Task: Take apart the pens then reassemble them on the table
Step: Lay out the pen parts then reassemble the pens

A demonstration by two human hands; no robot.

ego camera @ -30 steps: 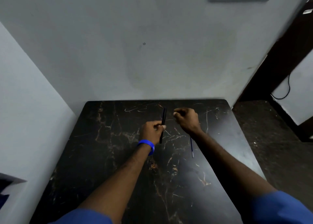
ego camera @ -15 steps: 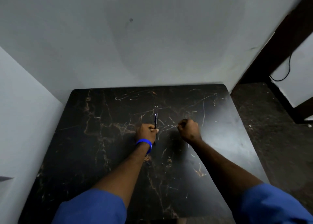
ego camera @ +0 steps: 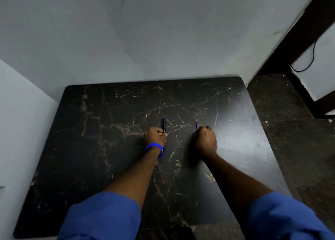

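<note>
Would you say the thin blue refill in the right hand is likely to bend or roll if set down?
The blue refill looks very thin, so probably flexible and light. Likely round, it may roll on the smooth table. The right hand hides most of it.

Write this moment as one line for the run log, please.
left hand: closed on black pen body | right hand: closed on thin blue refill | hands apart over table | pen in two parts

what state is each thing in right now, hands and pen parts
left hand: closed around the black pen barrel
black pen barrel: gripped, far end sticking out past the fist
right hand: fisted around the blue refill
blue refill: out of the barrel, tip protruding
table: scratched
</note>
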